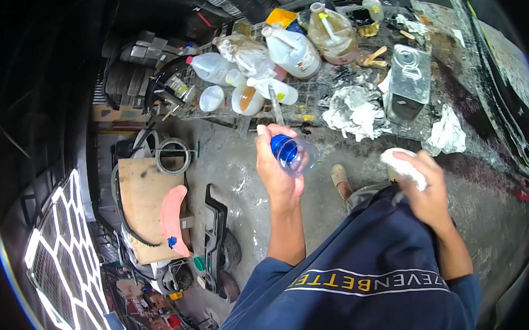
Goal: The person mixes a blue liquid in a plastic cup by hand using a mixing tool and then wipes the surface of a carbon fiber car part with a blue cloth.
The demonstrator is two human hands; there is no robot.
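My left hand (275,173) is closed around a clear plastic cup (307,157) with deep blue inside it. The cup is tilted, its round rim toward me. Just beyond these fingers, a narrow grey strip (276,105) runs up to the bench edge; whether it touches the hand cannot be made out. On the right, near the dark blue shirt, my right hand (428,187) grips a crumpled white wipe (404,166), apart from the cup. A crumpled white paper (446,132) hangs at the bench edge beyond it.
The cluttered bench (326,91) ahead holds several plastic jugs (293,50), a white tub (247,99), crumpled paper (353,111) and a rectangular metal can (408,79). At left, a pink curved panel (174,219) rests on a brown board (139,200), beside a black car part (215,217).
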